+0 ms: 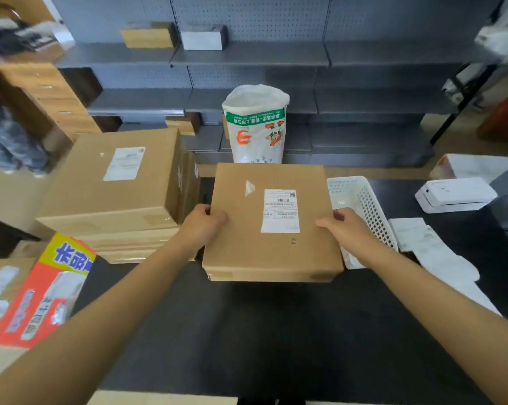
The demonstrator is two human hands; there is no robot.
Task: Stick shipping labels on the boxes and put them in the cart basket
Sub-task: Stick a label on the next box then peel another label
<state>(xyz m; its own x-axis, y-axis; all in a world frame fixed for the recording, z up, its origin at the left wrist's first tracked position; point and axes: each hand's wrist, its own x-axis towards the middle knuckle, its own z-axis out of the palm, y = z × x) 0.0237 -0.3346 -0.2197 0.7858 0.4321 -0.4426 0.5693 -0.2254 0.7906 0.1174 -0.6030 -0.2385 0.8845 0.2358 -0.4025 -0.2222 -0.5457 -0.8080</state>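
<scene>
Labelled cardboard box (271,226), beside the white basket (361,211), is gripped at opposite edges by left hand (203,222) and right hand (344,226), likely for level lifting.

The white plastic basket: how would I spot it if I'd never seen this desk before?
Start at the dark table and find the flat cardboard box held between the left hand and the right hand. The basket sits right beside that box, just past the right hand. It is the only thing here with perforated lattice walls; the white printer farther right is solid.
</scene>
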